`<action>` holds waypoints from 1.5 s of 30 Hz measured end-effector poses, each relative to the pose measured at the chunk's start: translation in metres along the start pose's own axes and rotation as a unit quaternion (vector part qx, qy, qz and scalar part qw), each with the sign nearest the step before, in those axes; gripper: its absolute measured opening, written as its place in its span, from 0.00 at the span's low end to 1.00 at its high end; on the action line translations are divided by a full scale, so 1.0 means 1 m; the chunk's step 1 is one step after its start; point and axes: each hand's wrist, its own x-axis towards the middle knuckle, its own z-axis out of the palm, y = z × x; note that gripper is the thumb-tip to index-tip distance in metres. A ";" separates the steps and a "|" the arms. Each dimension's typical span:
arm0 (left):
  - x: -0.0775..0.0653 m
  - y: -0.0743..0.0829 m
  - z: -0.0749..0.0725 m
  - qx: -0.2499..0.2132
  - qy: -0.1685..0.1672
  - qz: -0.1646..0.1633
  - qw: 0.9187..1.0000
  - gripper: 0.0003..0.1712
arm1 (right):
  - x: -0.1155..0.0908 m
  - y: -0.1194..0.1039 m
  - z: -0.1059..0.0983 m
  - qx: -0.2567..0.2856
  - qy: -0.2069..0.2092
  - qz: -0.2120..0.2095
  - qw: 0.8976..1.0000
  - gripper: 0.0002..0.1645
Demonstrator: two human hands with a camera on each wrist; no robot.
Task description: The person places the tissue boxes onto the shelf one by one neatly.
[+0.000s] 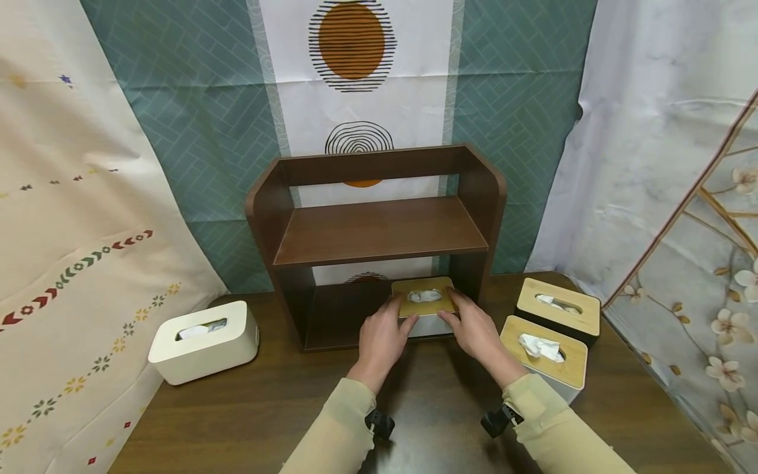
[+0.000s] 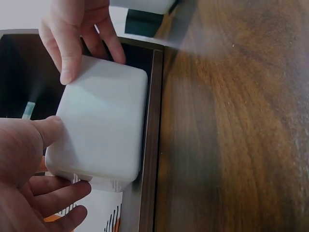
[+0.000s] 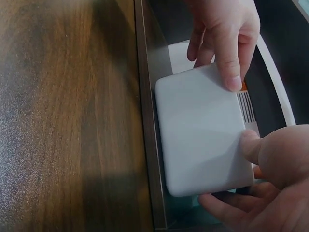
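A white tissue box [image 1: 430, 325] with a wood-coloured lid and tissue in its slot sits at the right end of the lower level of a brown shelf [image 1: 379, 230]. My left hand [image 1: 381, 337] grips its left side, thumb at the front edge and fingers along the side. On the opposite side my right hand [image 1: 476, 329] holds it the same way. The wrist views show the box's plain white front [image 2: 104, 118] just inside the shelf's front edge [image 3: 150, 125], with both thumbs at the lid edge.
A cream tissue box [image 1: 204, 342] stands on the table's left side. To the right are two more with wooden lids, one dark-bodied [image 1: 559, 306] at the back and one light-bodied [image 1: 545, 352] near my right forearm. Patterned cloths hang behind and at both sides.
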 end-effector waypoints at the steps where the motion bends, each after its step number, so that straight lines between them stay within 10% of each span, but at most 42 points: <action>1: 0.000 0.000 0.000 -0.001 -0.001 0.000 1.000 0.29 | 0.000 0.000 0.000 -0.001 -0.001 0.001 1.000 0.37; 29: -0.004 0.002 -0.002 -0.008 0.011 0.009 1.000 0.33 | -0.008 -0.009 -0.007 -0.041 -0.002 0.025 0.999 0.43; 45: -0.029 0.019 -0.022 0.016 -0.009 0.025 1.000 0.41 | -0.068 -0.020 -0.030 -0.056 0.046 -0.011 0.997 0.45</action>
